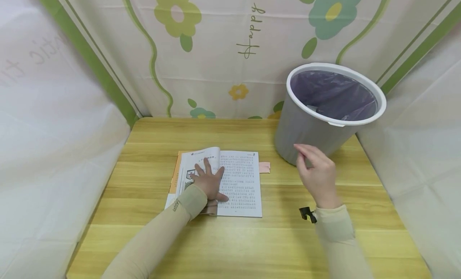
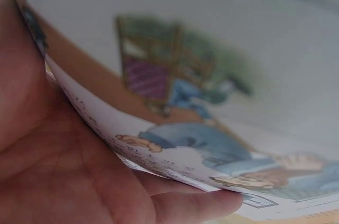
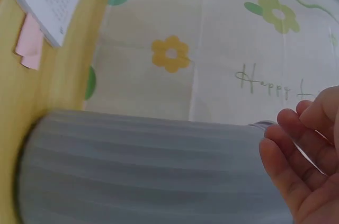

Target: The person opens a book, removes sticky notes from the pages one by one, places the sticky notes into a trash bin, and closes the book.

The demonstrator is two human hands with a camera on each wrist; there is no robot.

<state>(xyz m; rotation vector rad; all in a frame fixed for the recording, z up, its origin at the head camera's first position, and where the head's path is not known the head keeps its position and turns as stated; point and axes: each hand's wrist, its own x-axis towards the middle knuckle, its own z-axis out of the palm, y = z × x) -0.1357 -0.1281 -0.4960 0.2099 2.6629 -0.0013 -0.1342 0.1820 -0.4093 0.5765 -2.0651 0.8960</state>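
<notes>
An open book (image 1: 240, 185) with printed text lies on the wooden table, a pink paper tab (image 1: 264, 167) sticking out past its right edge. My left hand (image 1: 208, 183) rests on it near the spine, fingers spread. In the left wrist view, a curved page (image 2: 175, 91) with coloured drawings rises beside the palm. My right hand (image 1: 319, 175) is raised in front of the grey trash bin (image 1: 309, 131). Its fingers (image 3: 288, 173) are loosely bent, the thumb close to them, and nothing shows between them in the right wrist view.
At the back right of the table (image 1: 230, 247) the bin stands with a dark plastic liner (image 1: 331, 91) inside. A flower-printed cloth (image 1: 216, 71) hangs behind the table, and white cloth covers both sides. A black buckle (image 1: 307, 215) sits at my right wrist.
</notes>
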